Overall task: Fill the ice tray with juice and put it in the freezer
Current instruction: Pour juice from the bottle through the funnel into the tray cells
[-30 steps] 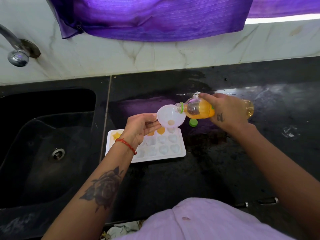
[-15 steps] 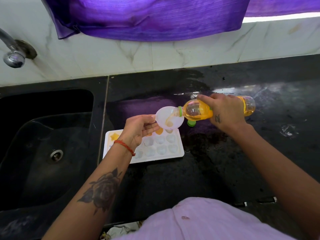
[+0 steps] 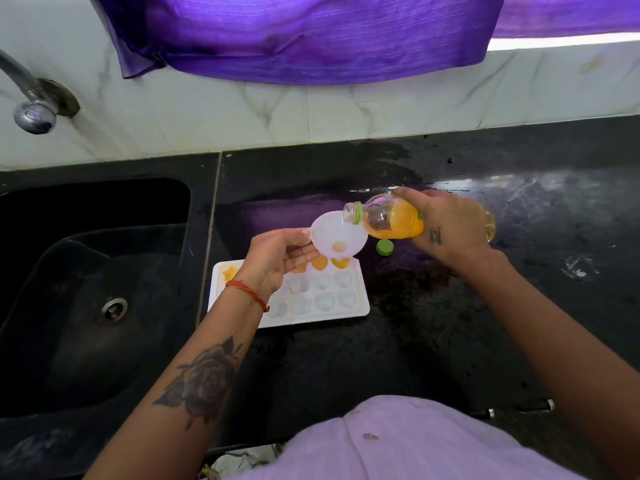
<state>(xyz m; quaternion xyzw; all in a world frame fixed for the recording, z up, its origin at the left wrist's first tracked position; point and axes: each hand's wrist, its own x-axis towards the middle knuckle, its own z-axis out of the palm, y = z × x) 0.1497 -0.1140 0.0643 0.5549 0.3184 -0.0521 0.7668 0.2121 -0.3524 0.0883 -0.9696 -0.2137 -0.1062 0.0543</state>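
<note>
Head view: the right hand (image 3: 450, 230) is wrapped around a clear plastic juice bottle (image 3: 391, 221), holding it nearly on its side with the open neck pointing left. Orange juice sits in the lower part of the bottle. The neck, ringed by a green collar, reaches over the rim of a translucent white funnel (image 3: 339, 237). The left hand (image 3: 277, 261) pinches the funnel at its left edge between thumb and fingers, palm turned up; a little orange shows at the bottom of the funnel's bowl. A red thread bracelet (image 3: 247, 294) circles the left wrist, and a rose tattoo marks the forearm.

The funnel hangs over the far right corner of a white ice tray (image 3: 360, 306), which lies flat on the black countertop (image 3: 381, 358) just right of the black sink (image 3: 86, 306). Its far row holds orange juice in several moulds, including a star shape at the far left; the nearer rows look pale and unfilled. A green bottle cap (image 3: 385, 246) lies on the counter just right of the funnel, below the bottle. A metal tap (image 3: 33, 109) juts from the marble wall at upper left, and purple cloth (image 3: 294, 32) hangs above
</note>
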